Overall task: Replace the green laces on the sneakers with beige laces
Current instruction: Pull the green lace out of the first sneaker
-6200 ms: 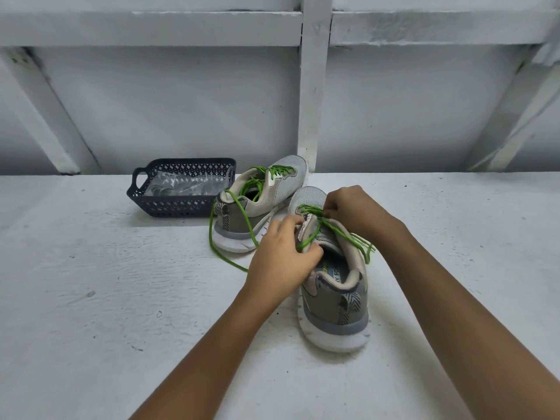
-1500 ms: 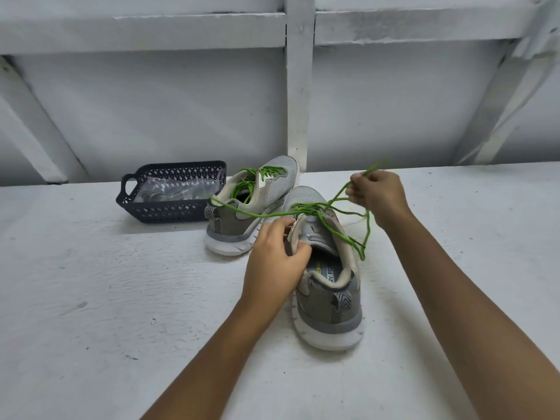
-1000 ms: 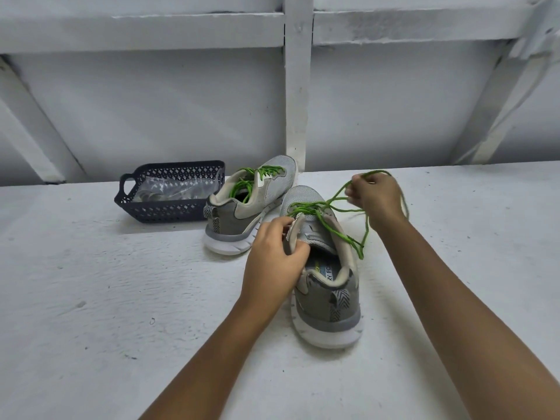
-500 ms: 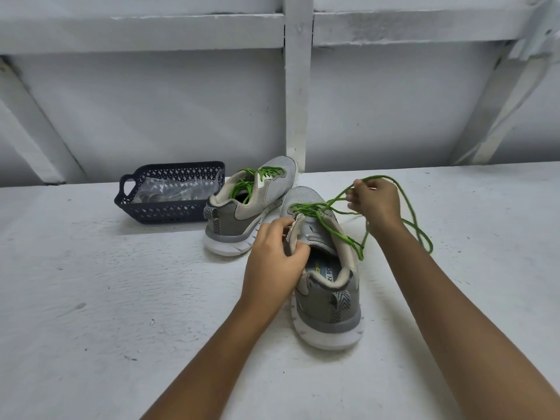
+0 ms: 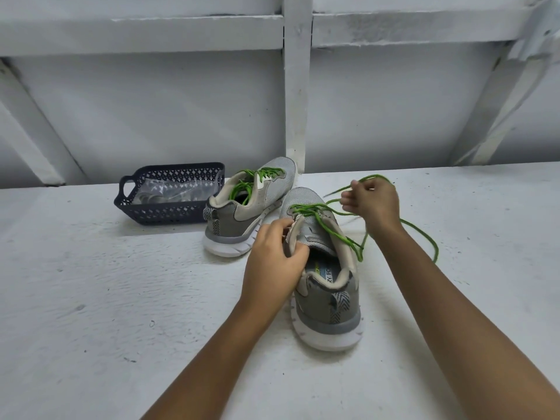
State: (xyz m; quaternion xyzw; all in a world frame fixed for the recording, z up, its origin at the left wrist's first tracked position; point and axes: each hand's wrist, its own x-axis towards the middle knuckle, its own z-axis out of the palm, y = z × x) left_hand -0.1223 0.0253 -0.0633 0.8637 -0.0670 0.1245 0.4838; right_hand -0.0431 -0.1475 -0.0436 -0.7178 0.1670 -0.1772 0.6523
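Note:
Two grey sneakers stand on the white surface. The near sneaker (image 5: 325, 286) points away from me, and my left hand (image 5: 274, 262) grips its left collar beside the tongue. Its green lace (image 5: 339, 234) is loosened, still threaded through the front eyelets. My right hand (image 5: 371, 204) holds the lace up to the right of the toe, with a long loop trailing behind my right forearm onto the surface. The far sneaker (image 5: 248, 207) sits behind and to the left, its own green lace (image 5: 245, 186) still threaded.
A dark perforated basket (image 5: 169, 212) with clear plastic packets inside stands to the left of the far sneaker. A white wall with a vertical post (image 5: 297, 95) and slanted beams rises behind the surface.
My right hand pulled the green lace out to the right and shifted slightly right. The free lace loop has swung down behind my forearm. My left hand stayed on the near sneaker.

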